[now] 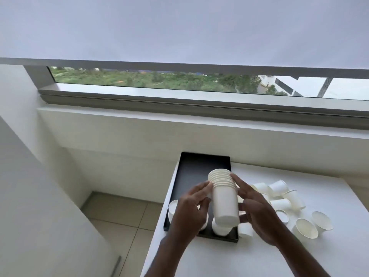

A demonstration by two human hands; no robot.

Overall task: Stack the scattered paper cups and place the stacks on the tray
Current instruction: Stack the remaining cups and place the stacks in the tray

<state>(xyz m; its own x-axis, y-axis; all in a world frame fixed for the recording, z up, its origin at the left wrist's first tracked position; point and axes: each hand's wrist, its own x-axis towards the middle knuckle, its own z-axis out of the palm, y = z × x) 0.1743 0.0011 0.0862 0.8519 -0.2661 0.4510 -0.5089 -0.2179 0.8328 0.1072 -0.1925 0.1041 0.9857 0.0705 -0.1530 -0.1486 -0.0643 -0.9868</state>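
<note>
We clasped the paper cup stack (224,198) between left hand (191,210) and right hand (257,214) over the black tray (191,166), steadying nested rims, likely for set-down.

Setting | we log a plain indoor room, office or flat, we cannot tell which | 12 o'clock: wide window (151,80) under a lowered roller blind (179,27), trees and a white building seen from above | 9 o'clock: bare white wall (24,156) | 7 o'clock: pale tiled floor (119,212) | 5 o'clock: white table (259,256) with disposable paper cups (279,204)
</note>
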